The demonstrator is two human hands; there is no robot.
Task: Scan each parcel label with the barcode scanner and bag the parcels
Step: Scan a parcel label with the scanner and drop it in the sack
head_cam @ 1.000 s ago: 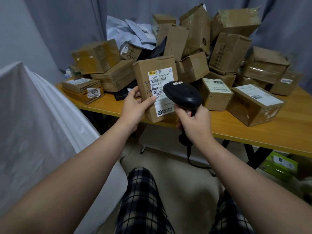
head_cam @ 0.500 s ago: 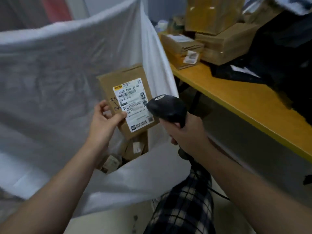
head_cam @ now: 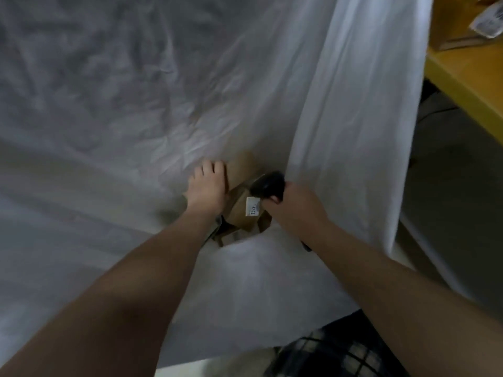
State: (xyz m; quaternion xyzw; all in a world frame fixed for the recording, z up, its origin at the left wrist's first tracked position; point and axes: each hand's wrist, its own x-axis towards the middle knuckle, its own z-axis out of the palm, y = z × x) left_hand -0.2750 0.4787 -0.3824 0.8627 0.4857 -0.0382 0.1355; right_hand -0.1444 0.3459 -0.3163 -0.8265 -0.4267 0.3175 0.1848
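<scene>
Here, a large white translucent plastic bag (head_cam: 136, 104) fills nearly the whole frame. Its crumpled far wall spreads across the upper left, and a long fold of it hangs down right of centre. Both bare forearms reach from the lower edge toward the bag's mouth at the centre. The left hand (head_cam: 206, 187) is down inside the opening, its fingers (head_cam: 213, 168) bent against the left edge of a plain brown cardboard parcel (head_cam: 242, 168) that stands in the bag against the far wall. The blur makes it impossible to tell whether they clasp the parcel or merely touch it. Just to the right, the right hand (head_cam: 295, 204) has its fingers clenched around the handle of a black handheld barcode scanner (head_cam: 268, 183), whose rounded head sits over the mouth of the bag, beside the hanging fold. Below the scanner head, lower in the bag, lies another brown cardboard box with a small white sticker (head_cam: 238, 210), and more cardboard edges show beneath it. In the upper right corner runs the edge of a yellow wooden table (head_cam: 462, 74), carrying a brown cardboard carton (head_cam: 449, 25). Dark checked trousers (head_cam: 334, 352) show at the bottom right
</scene>
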